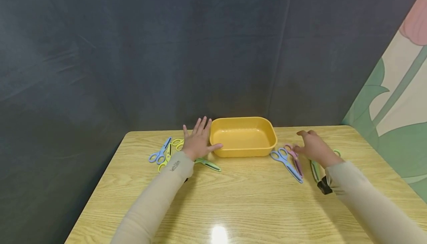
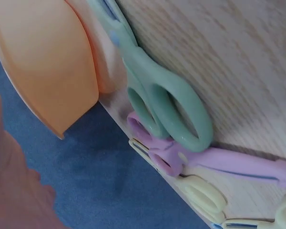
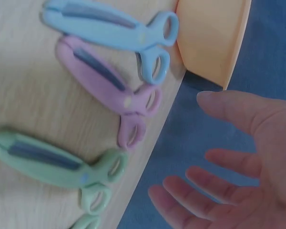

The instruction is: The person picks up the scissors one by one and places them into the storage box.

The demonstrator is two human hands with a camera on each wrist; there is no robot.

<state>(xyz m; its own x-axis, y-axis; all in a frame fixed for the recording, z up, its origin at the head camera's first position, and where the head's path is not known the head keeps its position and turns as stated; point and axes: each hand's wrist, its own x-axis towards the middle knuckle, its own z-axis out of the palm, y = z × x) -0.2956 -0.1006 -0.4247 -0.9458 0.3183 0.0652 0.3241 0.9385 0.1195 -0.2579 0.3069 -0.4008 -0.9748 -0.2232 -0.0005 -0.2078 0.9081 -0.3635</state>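
A yellow plastic bin [image 1: 243, 152] stands at the back of the table, with nothing visible inside. My left hand [image 1: 197, 142], fingers spread, is at the bin's left end; whether it touches the rim I cannot tell. Close by lie green scissors [image 2: 148, 71], purple scissors [image 2: 238, 164] and yellow scissors [image 2: 200, 193]. Over on the right, my right hand [image 1: 315, 148] hovers with loosely bent fingers and holds nothing. Beneath and beside it are blue scissors [image 3: 100, 24], pink-purple scissors [image 3: 97, 78] and green scissors [image 3: 43, 160], the last partly hidden by that hand in the head view.
Farther left on the wooden table [image 1: 233, 199] lie another pair of blue scissors [image 1: 162, 151] and yellow scissors [image 1: 169, 151]. A further green handle [image 3: 87, 222] shows at the right wrist view's bottom edge. A dark curtain [image 1: 207, 51] hangs behind the table; a floral wall panel [image 1: 397, 99] stands right.
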